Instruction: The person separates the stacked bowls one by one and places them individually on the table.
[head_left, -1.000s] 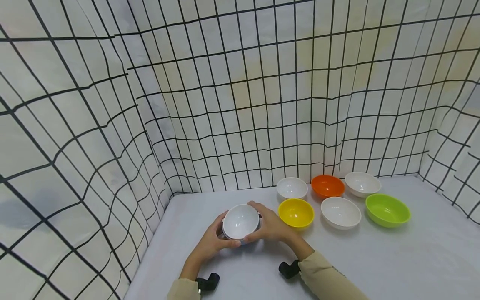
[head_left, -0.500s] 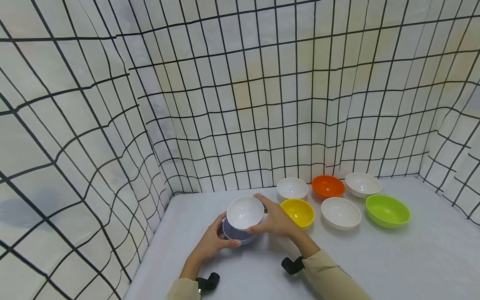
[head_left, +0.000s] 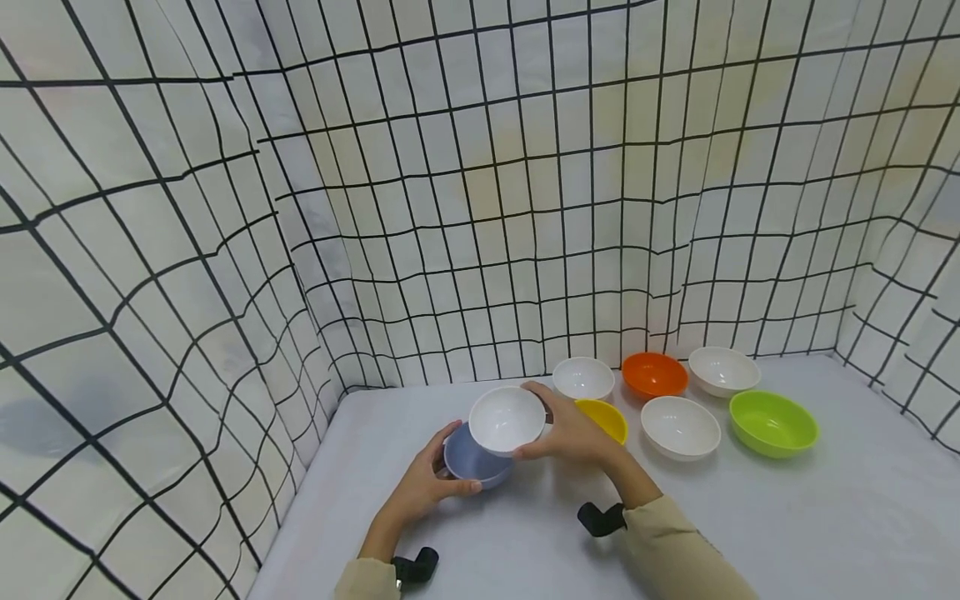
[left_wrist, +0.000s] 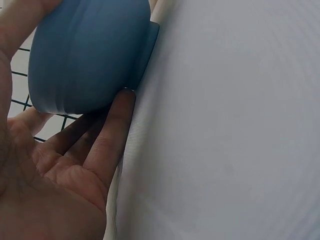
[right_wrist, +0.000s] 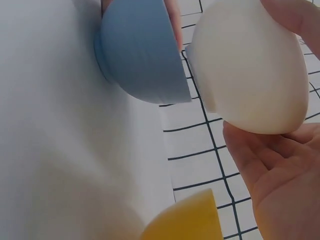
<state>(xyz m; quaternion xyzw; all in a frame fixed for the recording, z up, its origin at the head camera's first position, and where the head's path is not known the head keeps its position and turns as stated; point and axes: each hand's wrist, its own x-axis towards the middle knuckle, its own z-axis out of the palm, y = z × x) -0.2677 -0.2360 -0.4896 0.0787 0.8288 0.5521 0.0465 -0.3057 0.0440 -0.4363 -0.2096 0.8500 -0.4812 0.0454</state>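
My right hand [head_left: 572, 435] grips a white bowl [head_left: 507, 419] between thumb and fingers, raised over the right part of a blue bowl [head_left: 463, 460]. In the right wrist view a gap separates the white bowl's foot [right_wrist: 202, 85] from the blue bowl's rim. The blue bowl stands upright on the white tabletop. My left hand [head_left: 422, 485] holds it from the left, thumb at the near side and fingers at the far side. From the left wrist, the blue bowl [left_wrist: 90, 55] shows its outer wall, with a fingertip by its foot.
Right of my hands stand a yellow bowl [head_left: 607, 419], partly hidden by my right hand, an orange bowl [head_left: 654, 375], a green bowl [head_left: 774, 425] and several white bowls, among them one at the front [head_left: 680, 427]. A white wall with black grid lines [head_left: 480, 250] rises behind the table.
My right hand has lifted the white bowl out of the blue bowl and carried it up and to the right. The left hand has stayed on the blue bowl.
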